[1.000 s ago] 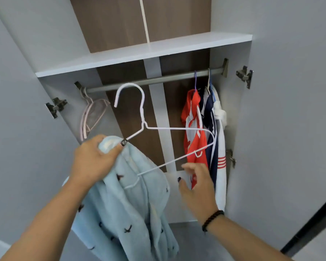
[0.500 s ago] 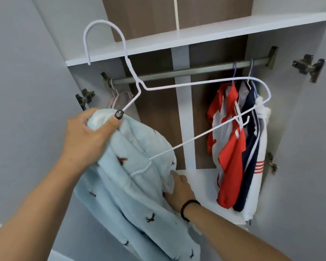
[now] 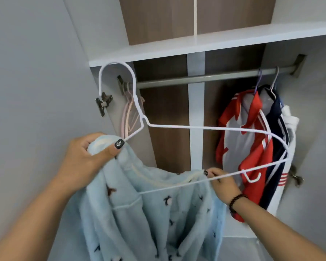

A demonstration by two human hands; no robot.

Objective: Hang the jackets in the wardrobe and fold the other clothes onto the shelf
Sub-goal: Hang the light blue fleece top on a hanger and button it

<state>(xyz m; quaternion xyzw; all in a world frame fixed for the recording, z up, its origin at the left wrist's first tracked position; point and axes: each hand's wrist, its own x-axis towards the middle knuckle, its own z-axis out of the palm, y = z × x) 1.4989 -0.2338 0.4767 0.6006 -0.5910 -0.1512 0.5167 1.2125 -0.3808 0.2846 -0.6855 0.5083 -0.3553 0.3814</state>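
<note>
Nearest you, the light blue jacket hangs in front of the open wardrobe, held up between your two hands. It is a soft, fleecy garment, pale blue all over, scattered with small dark bird-like figures, and a cream piping runs along its collar edge. The cloth droops in loose folds from your hands down past the lower edge of the view.

Your left hand is curled around a bunched part of the collar, thumb pressed on top of the cloth, and one shoulder end of the white wire hanger disappears into the fabric right at that thumb. Your right hand pinches the opposite collar edge at the hanger's lower bar; whether the fingers also clasp the wire itself cannot be told. A dark beaded bracelet sits on that wrist.

The hanger tilts, its hook raised at the left in front of the door hinge, free of the metal rail.

Farther in, a few pale pink hangers hang at the rail's left end. At its right end a red and white jacket and a navy jacket hang side by side, touching. Above the rail runs the white shelf.
</note>
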